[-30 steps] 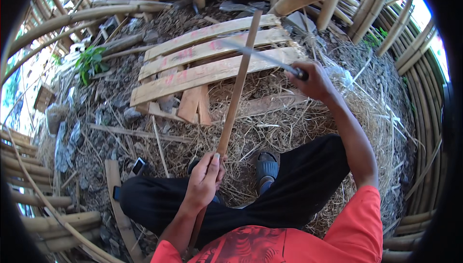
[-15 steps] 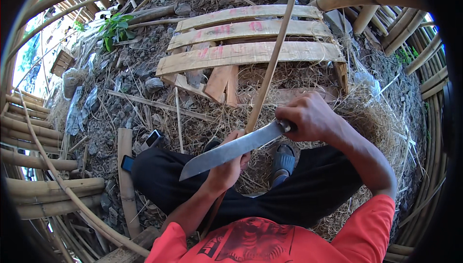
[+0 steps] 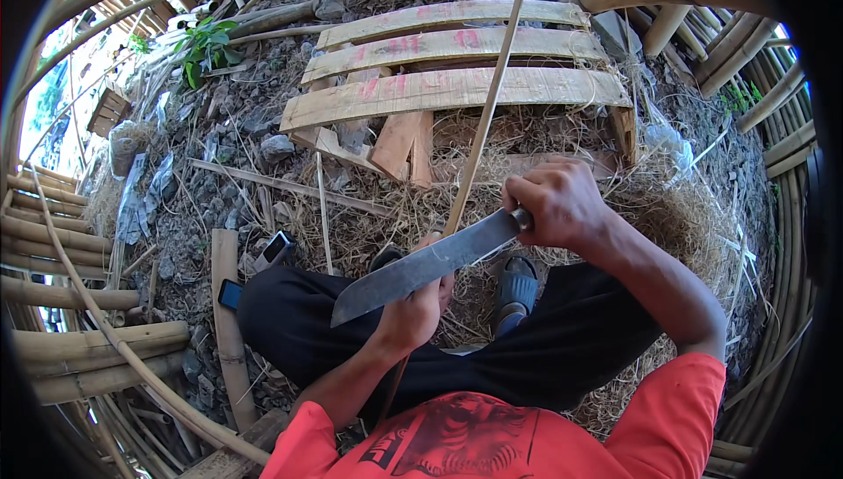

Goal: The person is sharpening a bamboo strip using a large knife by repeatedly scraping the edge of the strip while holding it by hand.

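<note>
My right hand (image 3: pixel 562 207) is closed round the short handle of a machete (image 3: pixel 413 275). Its broad grey blade slants down to the left, passing over my left hand (image 3: pixel 411 319) and hiding part of its fingers. That left hand is closed on a long, thin bamboo strip (image 3: pixel 486 110), which runs from my lap up past the top of the view. The blade crosses the strip just above my left hand, and a pale, thin curl shows by the blade's lower edge.
Beyond my hands stands a slatted wooden pallet (image 3: pixel 457 93) with red marks. Fine shavings (image 3: pixel 685 233) cover the ground around it. Left of my knee are a bamboo piece (image 3: pixel 230 330), a phone (image 3: pixel 230 295) and a small dark device (image 3: pixel 277 249). Bamboo poles (image 3: pixel 97 338) line both sides.
The bamboo strip's upper part has shifted left and shows a narrower face. The machete's handle end has come slightly toward me, and the pale curl now shows beside the blade.
</note>
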A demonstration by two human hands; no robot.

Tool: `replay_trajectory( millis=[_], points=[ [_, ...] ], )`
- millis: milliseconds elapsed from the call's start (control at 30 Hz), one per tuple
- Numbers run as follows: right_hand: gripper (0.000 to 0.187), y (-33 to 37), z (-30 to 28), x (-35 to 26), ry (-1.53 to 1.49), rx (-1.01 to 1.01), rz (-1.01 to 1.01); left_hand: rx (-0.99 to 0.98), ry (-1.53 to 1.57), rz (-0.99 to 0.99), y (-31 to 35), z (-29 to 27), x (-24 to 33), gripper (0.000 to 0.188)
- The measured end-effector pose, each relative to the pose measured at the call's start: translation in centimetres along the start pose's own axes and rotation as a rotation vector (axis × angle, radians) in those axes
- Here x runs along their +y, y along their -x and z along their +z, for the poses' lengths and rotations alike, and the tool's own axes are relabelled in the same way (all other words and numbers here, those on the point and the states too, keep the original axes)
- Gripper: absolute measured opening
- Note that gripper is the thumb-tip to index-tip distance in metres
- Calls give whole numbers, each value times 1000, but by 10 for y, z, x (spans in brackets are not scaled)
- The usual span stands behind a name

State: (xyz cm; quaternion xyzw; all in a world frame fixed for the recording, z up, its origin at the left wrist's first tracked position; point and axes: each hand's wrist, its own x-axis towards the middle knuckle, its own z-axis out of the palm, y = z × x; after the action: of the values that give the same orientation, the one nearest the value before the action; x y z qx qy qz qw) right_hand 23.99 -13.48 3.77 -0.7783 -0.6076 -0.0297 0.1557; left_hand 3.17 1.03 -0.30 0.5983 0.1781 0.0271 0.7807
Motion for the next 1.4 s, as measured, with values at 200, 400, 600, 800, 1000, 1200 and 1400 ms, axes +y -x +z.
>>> replay_trajectory(
  millis=[200, 400, 600, 800, 1000, 1200, 1400],
  points=[
    [13, 2, -4, 6, 36, 59, 64, -10, 106, -47, 0, 2, 9, 30],
    [7, 4, -26, 44, 208, 100, 358, -51, 192, -141, 6, 7, 14, 32],
    [4, 4, -16, 24, 36, 103, 321, -68, 253, -117, 6, 2, 15, 33],
    [3, 5, -15, 31, 43, 69, 218, -76, 203, -119, 9, 9, 12, 34],
    [7, 6, -30, 55, 113, 113, 416, -40, 85, -83, 9, 4, 9, 34],
    [10, 12, -29, 65, 154, 179, 316, -46, 39, -52, 10, 8, 14, 35],
    [9, 12, -41, 87, -14, 149, 701, -43, 51, -119, 13, 12, 19, 35]
  ],
)
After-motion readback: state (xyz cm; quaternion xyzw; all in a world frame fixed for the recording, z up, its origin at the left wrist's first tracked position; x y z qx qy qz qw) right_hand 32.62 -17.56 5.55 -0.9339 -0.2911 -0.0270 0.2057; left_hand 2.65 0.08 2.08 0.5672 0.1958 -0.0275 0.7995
